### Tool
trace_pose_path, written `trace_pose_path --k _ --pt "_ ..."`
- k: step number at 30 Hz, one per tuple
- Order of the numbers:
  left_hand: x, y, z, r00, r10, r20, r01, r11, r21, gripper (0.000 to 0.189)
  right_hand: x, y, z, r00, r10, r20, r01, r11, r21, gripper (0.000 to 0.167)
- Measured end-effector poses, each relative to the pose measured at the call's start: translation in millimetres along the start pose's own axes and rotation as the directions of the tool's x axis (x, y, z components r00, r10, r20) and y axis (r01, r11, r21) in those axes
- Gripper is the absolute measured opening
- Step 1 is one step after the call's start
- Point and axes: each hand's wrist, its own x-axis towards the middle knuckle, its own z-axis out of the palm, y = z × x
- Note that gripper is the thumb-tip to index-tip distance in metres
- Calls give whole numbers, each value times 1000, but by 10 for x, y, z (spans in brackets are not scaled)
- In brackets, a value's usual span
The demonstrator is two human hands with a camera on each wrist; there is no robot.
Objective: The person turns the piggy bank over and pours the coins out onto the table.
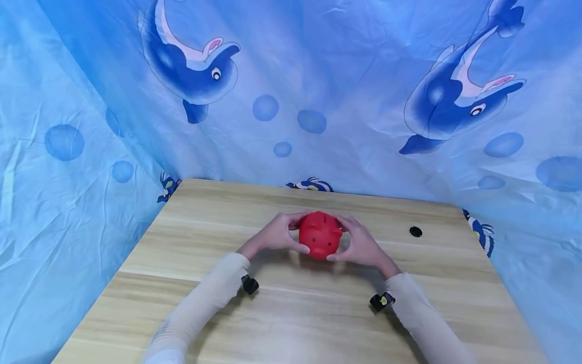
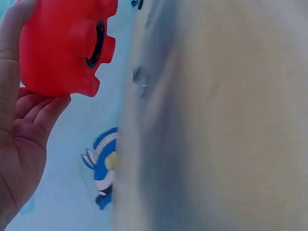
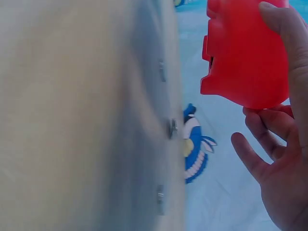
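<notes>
Head view, going from the left: the fingers of my left hand [image 1: 279,233] are clamped on one side of the red piggy bank [image 1: 320,236], with the thumb in front and the other fingers reaching behind, where the body of the bank partly hides them. In the left wrist view the bank is cut by the upper border; its feet are above the worktop [image 1: 291,323], not touching it. On its underside I see a dark curved rim [image 2: 96,45], but only from a steep angle, so I cannot tell what is inside.

The bank is between my two hands, with its face toward me. At its other side, the fingers of my right hand [image 1: 359,246] also grip it, thumb in front; the right wrist view shows one finger standing apart from the bank. There the worktop is blurred. Farther right, well apart from my hand, a black disc [image 1: 416,231] lies on the worktop, too small for details.
</notes>
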Motion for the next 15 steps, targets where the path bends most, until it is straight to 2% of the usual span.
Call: trace_pose_path --k 3,5,8,11,15 --pt "-23 -168 47 1000 20 2 -20 1000 -7 91 -19 47 84 1000 14 11 -14 999 31 112" --pt "-27 -210 53 1000 20 -1 -20 1000 -8 91 -17 61 112 1000 22 6 -22 999 39 112" --pt "-10 -200 35 1000 -4 13 4 1000 3 91 6 62 102 999 30 24 -30 999 22 113" --pt "29 -85 -29 1000 16 -8 -15 999 32 90 47 -13 1 1000 12 2 -12 1000 12 111" --pt "54 203 -149 989 129 -76 -125 991 57 96 51 -216 -233 990 -74 -118 78 996 33 109"
